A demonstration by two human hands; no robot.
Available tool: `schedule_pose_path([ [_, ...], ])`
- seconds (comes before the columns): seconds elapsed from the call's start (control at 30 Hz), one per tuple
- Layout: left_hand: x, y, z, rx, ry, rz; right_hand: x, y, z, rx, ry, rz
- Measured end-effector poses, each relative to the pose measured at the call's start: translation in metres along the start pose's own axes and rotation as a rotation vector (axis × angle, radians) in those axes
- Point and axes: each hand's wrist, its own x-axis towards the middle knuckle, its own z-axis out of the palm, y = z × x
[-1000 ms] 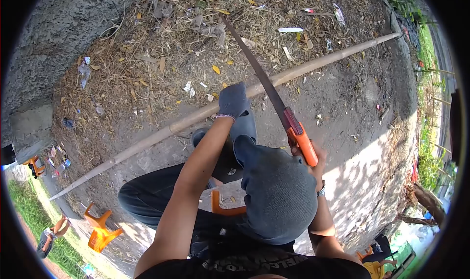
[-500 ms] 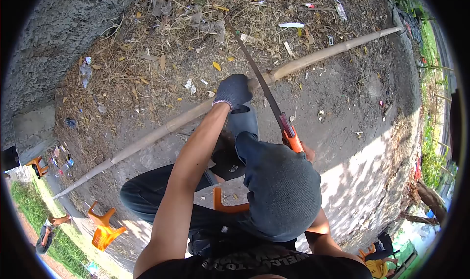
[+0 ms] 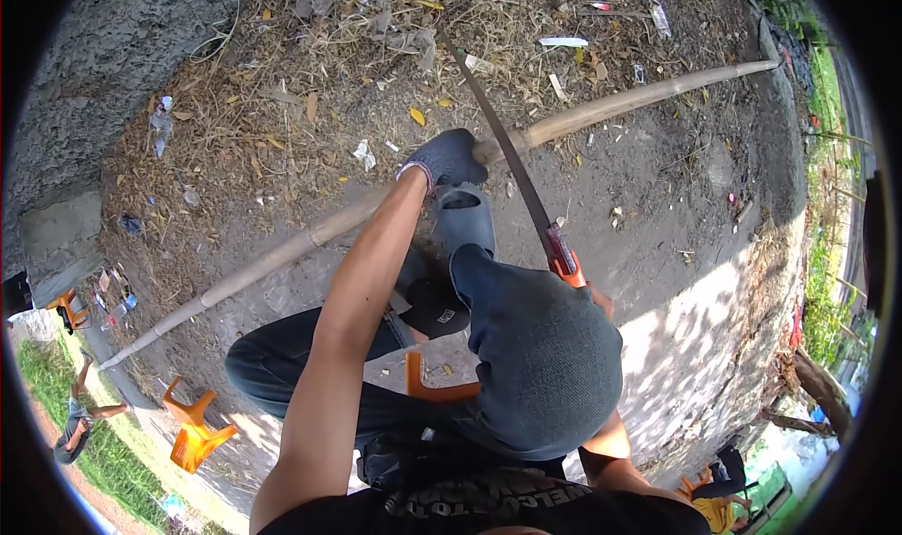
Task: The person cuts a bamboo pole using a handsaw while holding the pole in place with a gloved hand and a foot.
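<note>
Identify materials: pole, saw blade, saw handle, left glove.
Pole: likely bamboo, smooth and pale; ringed nodes.
Saw blade: probably steel, dull, maybe rusted; thin brown strip.
Saw handle: likely smooth plastic; uniform bright orange.
Left glove: probably fabric, matte; soft, pale-edged cuff.

right hand (image 3: 602, 302) mostly hidden behind knee (image 3: 550, 361), saw handle (image 3: 569, 273) partly hidden

1. Viewpoint: 1 camera on the person's head, facing forward and steeply down.
2. Field: wide, rounded, with dark corners; the shirt (image 3: 460, 509) borders the bottom edge.
3. Depth: the raised knee (image 3: 550, 375) is close; the gloved left hand (image 3: 448, 157), saw (image 3: 512, 155) and pole (image 3: 648, 96) lie farther off; wall (image 3: 85, 103) and grass (image 3: 47, 380) occupy the left margin.
</note>
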Motion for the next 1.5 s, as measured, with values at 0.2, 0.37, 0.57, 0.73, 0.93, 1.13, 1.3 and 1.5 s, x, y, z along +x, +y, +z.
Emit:
schedule_pose_path([
  [0.2,0.001,0.000,0.051,0.314,0.354,-0.009,0.006,-0.008,0.005,-0.084,-0.005,-0.132],
  [0.37,0.000,-0.015,0.088,0.266,0.590,-0.133,0.009,0.001,0.004,-0.047,-0.076,-0.102],
  [0.57,-0.006,-0.019,0.055,0.243,0.411,-0.119,0.011,-0.001,0.004,0.014,-0.098,-0.081],
  [0.73,0.003,-0.021,0.048,0.225,0.221,-0.150,0.017,-0.022,0.019,0.050,-0.090,-0.068],
  [0.93,0.008,-0.026,0.066,0.263,0.338,-0.182,0.015,-0.024,0.023,-0.029,-0.059,-0.066],
  [1.13,0.003,-0.022,0.059,0.241,0.336,-0.171,-0.005,0.023,0.019,-0.109,-0.035,-0.045],
  [1.3,0.005,-0.023,0.062,0.247,0.316,-0.165,-0.016,0.021,0.024,-0.092,-0.004,-0.050],
  [1.5,0.002,-0.023,0.061,0.226,0.356,-0.173,-0.028,0.016,0.033,-0.085,-0.027,-0.040],
])
